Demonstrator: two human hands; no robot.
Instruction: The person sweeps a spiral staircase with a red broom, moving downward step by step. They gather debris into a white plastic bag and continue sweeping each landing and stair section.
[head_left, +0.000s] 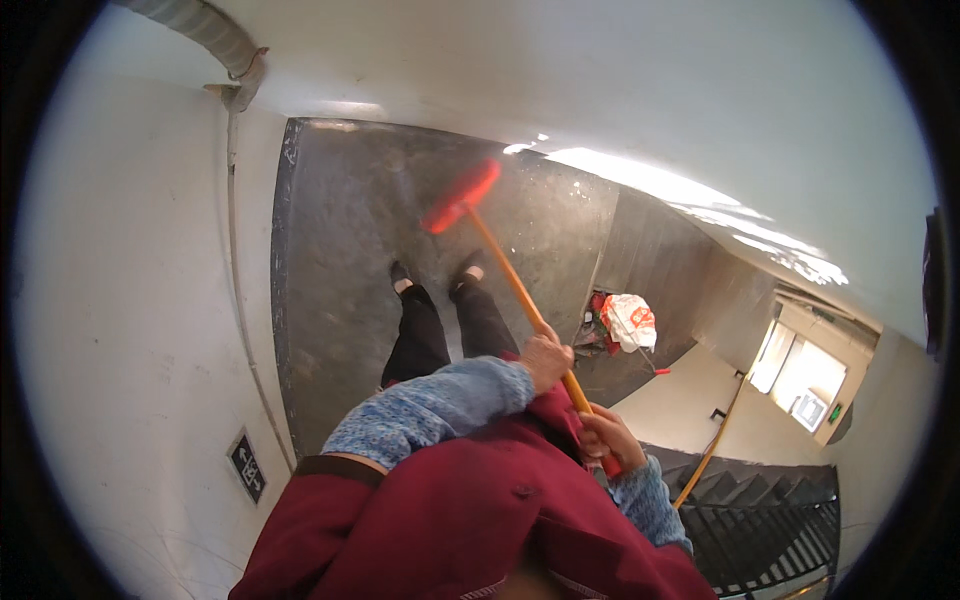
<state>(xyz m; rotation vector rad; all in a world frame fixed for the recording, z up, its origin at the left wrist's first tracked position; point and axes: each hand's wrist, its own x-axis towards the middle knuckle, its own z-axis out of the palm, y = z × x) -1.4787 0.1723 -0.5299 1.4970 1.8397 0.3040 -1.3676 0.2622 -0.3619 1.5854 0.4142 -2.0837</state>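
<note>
My left hand (547, 360) grips the wooden handle (510, 274) of a floor mop or broom partway along its length. Nearer my body, my right hand (611, 436) is closed around the same handle close to its red end. The tool's wide red head (463, 195) is blurred and lies over the grey floor (345, 217), beyond my dark shoes. Whether its head presses on the floor is hard to tell. Both my forearms wear blue patterned sleeve covers.
A white plastic bag with red print (628, 321) sits among other items to the right. Beyond it, stairs (735, 480) with a black railing (780, 532) and wooden handrail (701, 472) descend. White walls (142, 247) border the floor; a pipe (234, 225) runs down the left one.
</note>
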